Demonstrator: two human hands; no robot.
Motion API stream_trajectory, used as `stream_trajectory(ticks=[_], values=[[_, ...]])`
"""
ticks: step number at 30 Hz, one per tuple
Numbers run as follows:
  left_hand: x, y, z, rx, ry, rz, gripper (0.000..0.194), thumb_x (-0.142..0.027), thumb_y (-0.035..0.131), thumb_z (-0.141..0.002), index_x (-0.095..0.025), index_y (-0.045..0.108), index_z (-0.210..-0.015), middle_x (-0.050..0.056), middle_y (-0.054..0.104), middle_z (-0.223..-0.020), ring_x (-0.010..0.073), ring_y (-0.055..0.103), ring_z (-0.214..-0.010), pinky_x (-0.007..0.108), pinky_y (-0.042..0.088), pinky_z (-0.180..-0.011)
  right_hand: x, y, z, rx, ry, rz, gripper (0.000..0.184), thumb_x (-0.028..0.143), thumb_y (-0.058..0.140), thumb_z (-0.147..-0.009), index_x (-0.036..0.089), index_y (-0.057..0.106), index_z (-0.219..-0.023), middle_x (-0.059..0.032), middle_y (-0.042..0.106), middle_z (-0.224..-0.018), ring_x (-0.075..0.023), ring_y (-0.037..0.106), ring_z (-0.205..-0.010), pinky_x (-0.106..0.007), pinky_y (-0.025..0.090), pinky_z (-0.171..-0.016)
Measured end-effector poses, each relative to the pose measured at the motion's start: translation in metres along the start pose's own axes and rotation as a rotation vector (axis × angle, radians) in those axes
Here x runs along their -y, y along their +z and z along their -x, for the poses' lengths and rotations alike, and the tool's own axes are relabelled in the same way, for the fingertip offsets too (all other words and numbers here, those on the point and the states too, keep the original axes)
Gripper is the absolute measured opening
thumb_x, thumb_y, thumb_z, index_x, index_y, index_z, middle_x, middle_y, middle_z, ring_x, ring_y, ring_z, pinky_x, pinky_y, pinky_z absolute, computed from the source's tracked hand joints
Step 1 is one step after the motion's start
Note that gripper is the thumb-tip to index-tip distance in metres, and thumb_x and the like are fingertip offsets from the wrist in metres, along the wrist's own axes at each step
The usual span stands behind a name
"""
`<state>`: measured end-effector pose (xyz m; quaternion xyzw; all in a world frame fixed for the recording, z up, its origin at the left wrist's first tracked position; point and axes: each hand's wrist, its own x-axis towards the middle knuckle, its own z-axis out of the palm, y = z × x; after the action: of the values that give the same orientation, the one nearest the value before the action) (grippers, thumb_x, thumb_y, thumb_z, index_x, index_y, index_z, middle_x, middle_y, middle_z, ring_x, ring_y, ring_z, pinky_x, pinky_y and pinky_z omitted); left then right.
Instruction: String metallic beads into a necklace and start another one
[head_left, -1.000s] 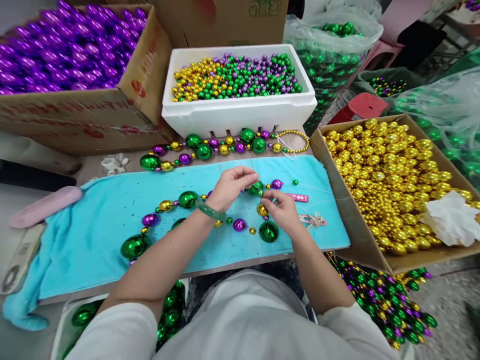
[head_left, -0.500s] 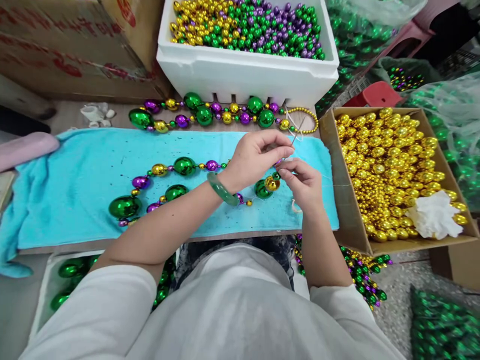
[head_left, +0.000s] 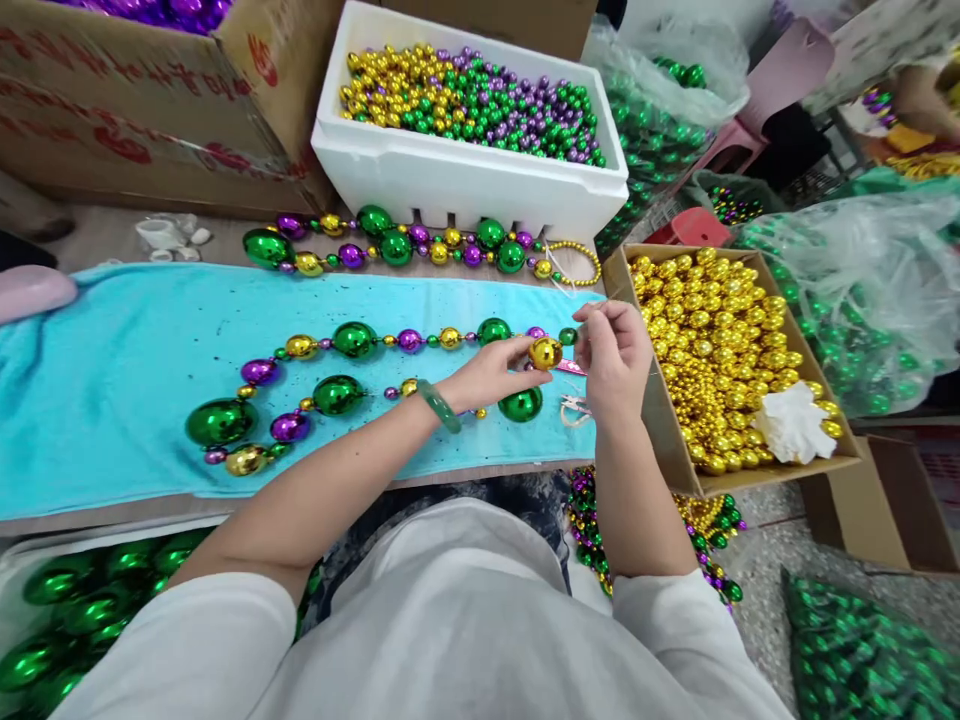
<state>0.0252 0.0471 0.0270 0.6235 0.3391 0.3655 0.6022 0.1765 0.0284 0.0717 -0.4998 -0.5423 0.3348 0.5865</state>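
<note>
From where I stand, the person's left hand [head_left: 495,375] has thumb and fingers pinching a gold bead [head_left: 545,352] over the blue towel [head_left: 150,400]. A small green bead [head_left: 568,337] sits just to the right of it, between the two hands. The right hand [head_left: 613,350] is curled, its fingertips drawn close together beside that green bead; I can't tell whether anything is pinched between them. A green bangle [head_left: 438,406] circles the left wrist.

On the towel a strand [head_left: 354,340] of green, purple and gold beads bends round at a large green bead on the left, one row running toward the hands and the other passing behind the left forearm. A big green bead [head_left: 520,404] lies just below the gold one, and the scissors [head_left: 575,410] rest near the right wrist.

Behind the towel, on the counter [head_left: 97,235], stretches a second strand [head_left: 396,246] with a gold loop at its right end. Beyond it stands a foam box [head_left: 465,180] of small beads; a carton [head_left: 686,440] of gold beads is to the right.
</note>
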Motion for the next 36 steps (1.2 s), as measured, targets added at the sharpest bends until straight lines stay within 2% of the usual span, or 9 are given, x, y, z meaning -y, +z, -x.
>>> stream_trajectory(ticks=[3,8,11,14,19,25,31,34,36], values=[[0.009,-0.002,0.004,0.019,-0.039,-0.001,0.024,-0.032,0.076,-0.072,-0.019,0.07,-0.091,0.002,0.065,-0.083,0.0165,0.057,-0.078,0.028,0.044,-0.073,0.001,-0.002,-0.002,-0.03,0.056,-0.059,0.019,0.041,0.05,-0.093,0.024,0.042,-0.087,0.0032,0.061,-0.075,-0.0043,0.039,-0.042,-0.018,0.029,-0.037],[0.026,-0.008,0.011,0.094,-0.073,-0.091,0.06,-0.031,0.087,-0.054,-0.024,0.068,-0.111,0.004,0.069,-0.103,0.0229,0.061,-0.094,0.028,0.045,-0.078,0.0,-0.005,-0.006,-0.078,0.104,-0.062,0.024,0.046,0.05,-0.093,0.025,0.038,-0.089,0.006,0.061,-0.067,-0.0036,0.038,-0.039,-0.017,0.027,-0.035],[0.037,-0.013,0.02,0.061,-0.152,-0.24,0.067,-0.03,0.088,-0.053,-0.024,0.066,-0.116,0.007,0.069,-0.099,0.0236,0.063,-0.086,0.029,0.044,-0.074,-0.002,-0.014,-0.012,-0.109,0.105,-0.078,0.024,0.044,0.052,-0.091,0.025,0.04,-0.088,0.0053,0.063,-0.071,-0.0033,0.042,-0.04,-0.016,0.026,-0.033],[0.045,-0.019,0.034,0.066,-0.167,-0.509,0.054,-0.027,0.085,-0.057,-0.023,0.068,-0.108,0.007,0.069,-0.09,0.0261,0.062,-0.085,0.033,0.042,-0.079,-0.003,-0.028,-0.02,-0.141,0.101,-0.092,0.022,0.042,0.055,-0.09,0.024,0.042,-0.088,0.0047,0.063,-0.071,-0.0034,0.045,-0.04,-0.017,0.026,-0.032],[0.045,-0.03,0.061,0.094,-0.111,-0.962,0.011,-0.026,0.065,-0.077,-0.021,0.069,-0.086,0.011,0.067,-0.091,0.0299,0.059,-0.095,0.04,0.038,-0.09,-0.002,-0.051,-0.027,-0.209,0.097,-0.073,0.025,0.043,0.058,-0.088,0.024,0.042,-0.087,0.0059,0.063,-0.068,-0.0026,0.044,-0.037,-0.016,0.024,-0.031],[0.043,-0.052,0.087,0.044,-0.091,-1.112,0.019,-0.027,0.053,-0.085,-0.02,0.07,-0.09,0.012,0.065,-0.09,0.029,0.056,-0.092,0.042,0.038,-0.087,-0.003,-0.07,-0.03,-0.339,0.205,-0.121,0.027,0.039,0.062,-0.083,0.022,0.042,-0.079,0.0074,0.062,-0.058,-0.0024,0.04,-0.032,-0.014,0.021,-0.028],[0.049,-0.093,0.116,-0.021,-0.081,-1.249,0.024,-0.026,0.048,-0.087,-0.02,0.07,-0.083,0.014,0.063,-0.088,0.0312,0.055,-0.094,0.045,0.037,-0.086,-0.02,-0.076,-0.024,-0.407,0.321,-0.144,0.027,0.036,0.065,-0.077,0.021,0.043,-0.076,0.0078,0.06,-0.053,-0.0027,0.038,-0.03,-0.013,0.022,-0.027],[0.049,-0.108,0.121,-0.048,-0.097,-1.289,0.022,-0.032,0.052,-0.086,-0.02,0.071,-0.09,0.015,0.064,-0.093,0.0351,0.055,-0.097,0.048,0.037,-0.087,-0.026,-0.063,-0.015,-0.347,0.335,-0.157,0.031,0.041,0.067,-0.075,0.022,0.043,-0.078,0.0081,0.06,-0.054,-0.0033,0.039,-0.031,-0.013,0.023,-0.027],[0.044,-0.106,0.117,-0.072,-0.078,-1.222,0.026,-0.039,0.057,-0.085,-0.02,0.07,-0.097,0.015,0.065,-0.099,0.0368,0.055,-0.1,0.049,0.038,-0.089,-0.026,-0.047,-0.006,-0.239,0.322,-0.171,0.032,0.043,0.066,-0.075,0.022,0.043,-0.081,0.0079,0.062,-0.056,-0.0036,0.041,-0.033,-0.014,0.025,-0.029]])
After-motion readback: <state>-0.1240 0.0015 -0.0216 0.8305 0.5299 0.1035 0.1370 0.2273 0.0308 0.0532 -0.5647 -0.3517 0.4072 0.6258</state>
